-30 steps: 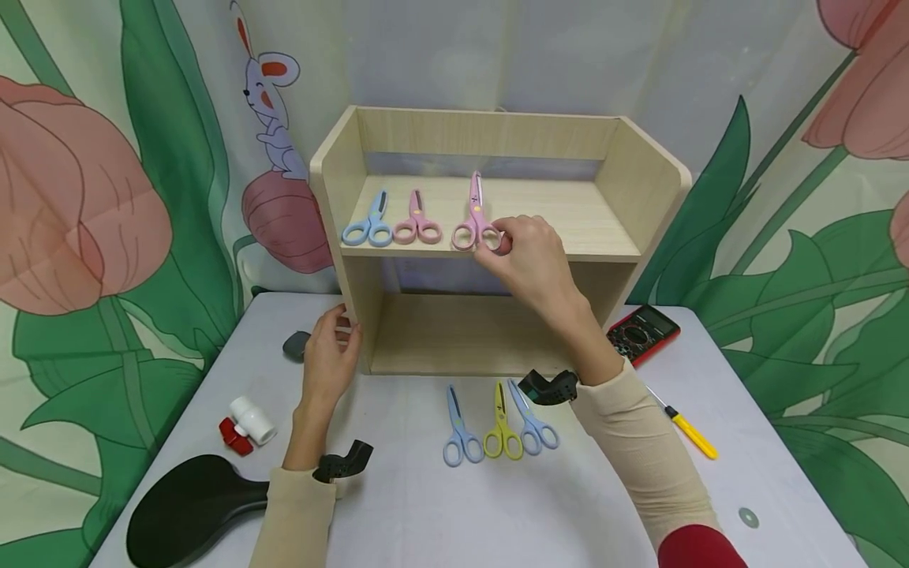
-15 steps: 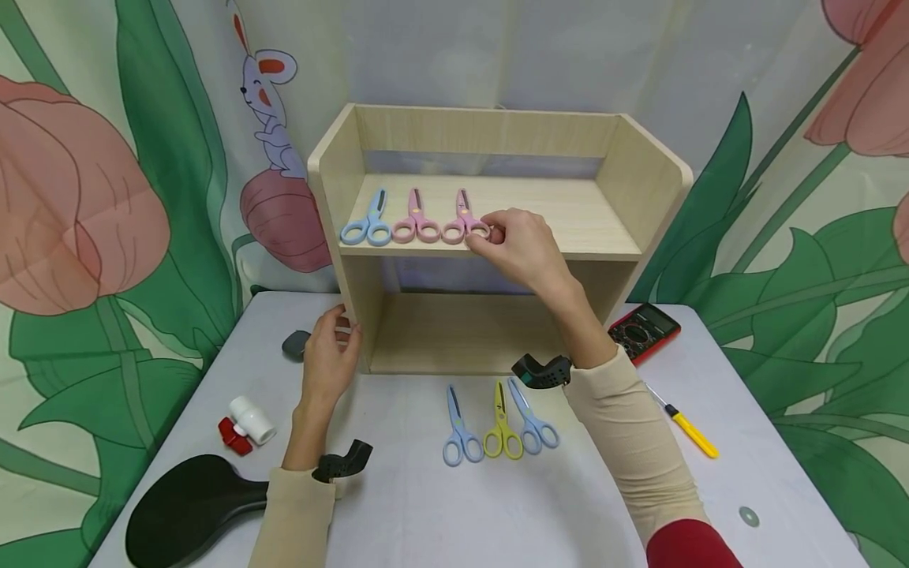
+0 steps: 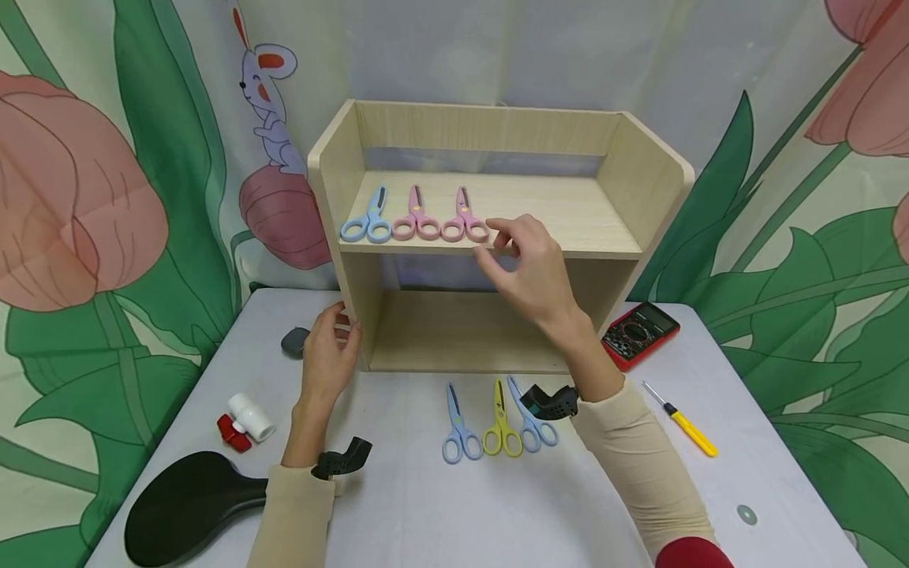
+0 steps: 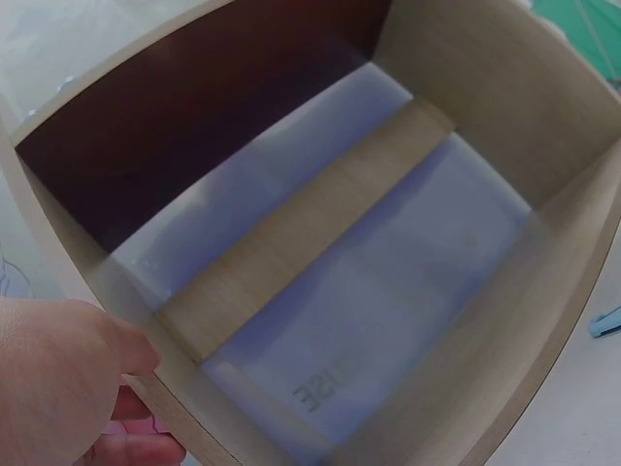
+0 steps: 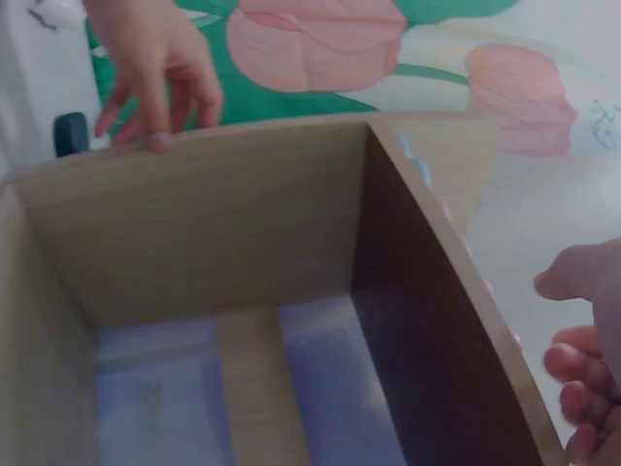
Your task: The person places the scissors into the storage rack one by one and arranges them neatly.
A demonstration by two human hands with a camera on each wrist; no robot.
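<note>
My right hand [image 3: 529,268] is just right of the third pair of scissors, thumb and fingers apart with nothing between them. On the wooden shelf's [image 3: 611,217] upper board, blue scissors [image 3: 369,221], pink scissors [image 3: 416,217] and more pink scissors [image 3: 465,219] lie in a row, blades pointing back. My left hand [image 3: 330,351] holds the front edge of the shelf's left side panel; in the left wrist view its thumb and fingers straddle that edge. On the table in front lie blue scissors [image 3: 460,434], yellow-green scissors [image 3: 501,426] and a second blue pair [image 3: 533,422].
A red multimeter [image 3: 639,335] and a yellow-handled screwdriver [image 3: 685,426] lie right of the shelf, with a small round disc [image 3: 747,514] nearer. Left are a dark mouse-like object [image 3: 294,343], a white and red pipe valve [image 3: 248,418] and a black paddle-shaped object [image 3: 185,505].
My right hand has set the third pink scissors down beside the other pink pair, let go and drawn back slightly right. The left hand has stayed at the side panel.
</note>
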